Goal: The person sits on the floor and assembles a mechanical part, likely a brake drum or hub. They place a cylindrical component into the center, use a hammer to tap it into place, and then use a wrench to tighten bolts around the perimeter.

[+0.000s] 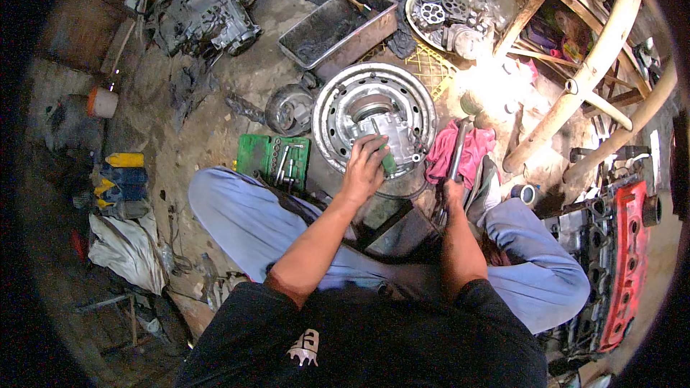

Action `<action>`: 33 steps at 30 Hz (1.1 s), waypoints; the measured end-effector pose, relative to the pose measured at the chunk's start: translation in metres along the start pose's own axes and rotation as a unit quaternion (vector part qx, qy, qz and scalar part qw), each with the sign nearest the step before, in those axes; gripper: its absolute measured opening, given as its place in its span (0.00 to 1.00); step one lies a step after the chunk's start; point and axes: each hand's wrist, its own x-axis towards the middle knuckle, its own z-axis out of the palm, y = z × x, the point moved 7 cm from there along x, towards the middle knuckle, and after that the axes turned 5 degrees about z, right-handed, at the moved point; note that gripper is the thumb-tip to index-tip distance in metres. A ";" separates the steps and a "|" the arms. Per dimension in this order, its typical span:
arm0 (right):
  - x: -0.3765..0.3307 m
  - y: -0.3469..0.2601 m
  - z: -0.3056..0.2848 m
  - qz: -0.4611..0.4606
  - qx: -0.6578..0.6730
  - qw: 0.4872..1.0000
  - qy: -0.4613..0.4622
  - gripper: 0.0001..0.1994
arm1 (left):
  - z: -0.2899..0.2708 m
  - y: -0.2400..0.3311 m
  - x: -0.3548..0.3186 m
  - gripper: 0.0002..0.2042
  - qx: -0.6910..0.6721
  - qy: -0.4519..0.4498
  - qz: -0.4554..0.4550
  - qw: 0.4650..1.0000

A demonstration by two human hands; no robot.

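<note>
In front of me a silver steel wheel rim [323,118] lies flat, with a grey cast-metal housing with a round pulley [372,106] inside it. My left hand [365,167] rests at the near side of the housing, its fingers curled around a small green object [389,164] whose kind I cannot make out. To the right, my right hand [453,190] is closed around the near end of a long grey bar-like tool [458,149]. That tool slants away from me over a crumpled pink cloth [483,141]; its far end is washed out by glare.
Left of the rim sits an open green socket set case [256,158]. Beyond it are a round metal part [289,110] and a rectangular metal pan [330,57] with a brush. Round parts fill a basin [415,23]. A wooden frame [586,75] and a red-edged engine part [627,266] stand right.
</note>
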 end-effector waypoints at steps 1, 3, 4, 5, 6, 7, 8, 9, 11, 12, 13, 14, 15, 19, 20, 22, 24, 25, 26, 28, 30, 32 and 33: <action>-0.010 -0.015 0.008 0.003 0.056 0.998 -0.034 0.18 | -0.001 -0.003 -0.006 0.24 0.005 0.013 -0.004 1.000; 0.004 -0.020 0.007 0.015 0.177 0.978 -0.107 0.18 | 0.003 0.000 0.000 0.24 0.000 0.016 0.014 1.000; 0.001 -0.026 0.005 -0.010 0.158 0.987 -0.033 0.19 | 0.002 0.000 0.000 0.23 0.005 0.018 0.021 1.000; -0.005 -0.038 -0.008 -0.093 0.054 0.992 0.068 0.18 | 0.001 0.000 0.000 0.23 0.006 0.022 0.019 1.000; -0.012 -0.048 -0.014 -0.145 0.060 0.981 0.110 0.17 | 0.001 0.000 0.000 0.24 0.003 0.025 0.019 1.000; -0.014 -0.056 -0.025 -0.199 0.063 0.965 0.159 0.17 | 0.002 0.002 0.004 0.24 -0.002 0.030 0.022 0.999; -0.028 -0.071 -0.028 -0.247 0.061 0.946 0.202 0.17 | 0.001 0.002 0.004 0.24 -0.003 0.032 0.021 0.999; -0.037 -0.090 -0.028 -0.302 0.134 0.919 0.214 0.17 | 0.001 0.002 0.005 0.24 -0.004 0.035 0.020 0.999; -0.078 -0.152 -0.020 -0.315 0.142 0.933 0.102 0.17 | -0.003 -0.003 -0.004 0.24 0.007 0.041 0.005 0.999; -0.103 -0.187 -0.021 -0.319 0.147 0.935 0.052 0.18 | -0.003 -0.003 -0.005 0.24 0.004 0.042 0.003 0.999; -0.129 -0.227 -0.024 -0.390 0.159 0.905 0.056 0.17 | -0.003 -0.003 -0.002 0.24 -0.001 0.043 0.006 0.999; -0.150 -0.261 -0.025 -0.411 0.160 0.897 -0.006 0.18 | -0.004 -0.002 0.000 0.23 -0.004 0.045 0.008 0.999; -0.173 -0.295 -0.023 -0.427 0.163 0.887 -0.072 0.19 | -0.005 -0.003 -0.001 0.24 -0.006 0.045 0.007 0.999; -0.237 -0.367 -0.022 -0.521 -0.002 0.834 -0.182 0.31 | -0.007 0.001 0.001 0.24 -0.028 0.046 0.013 0.998; -0.251 -0.363 -0.013 -0.515 -0.060 0.830 -0.208 0.32 | -0.008 -0.002 0.000 0.25 -0.031 0.044 0.011 0.998; -0.278 -0.353 -0.007 -0.513 -0.145 0.806 -0.258 0.33 | -0.005 -0.004 0.002 0.25 -0.029 0.024 0.012 0.999; -0.294 -0.324 -0.002 -0.487 -0.131 0.792 -0.345 0.30 | -0.004 -0.003 -0.002 0.25 -0.025 0.009 0.007 1.000; -0.302 -0.312 0.003 -0.468 -0.109 0.787 -0.387 0.30 | -0.004 -0.004 -0.003 0.25 -0.022 0.003 0.004 1.000; -0.313 -0.308 0.007 -0.536 -0.221 0.722 -0.377 0.27 | -0.003 -0.005 -0.005 0.25 -0.019 -0.003 0.001 1.000; -0.305 -0.289 0.015 -0.354 -0.223 0.811 -0.409 0.24 | -0.004 -0.005 -0.007 0.24 -0.005 -0.006 -0.001 1.000; -0.288 -0.272 0.022 -0.199 -0.073 0.842 -0.496 0.19 | -0.004 -0.004 -0.008 0.25 -0.003 -0.005 0.000 1.000; -0.272 -0.269 0.019 -0.293 -0.088 0.831 -0.464 0.16 | -0.002 -0.005 -0.007 0.24 0.006 -0.002 0.007 1.000; -0.270 -0.271 0.014 -0.456 -0.174 0.786 -0.379 0.14 | -0.002 -0.005 -0.006 0.24 0.004 0.002 0.011 1.000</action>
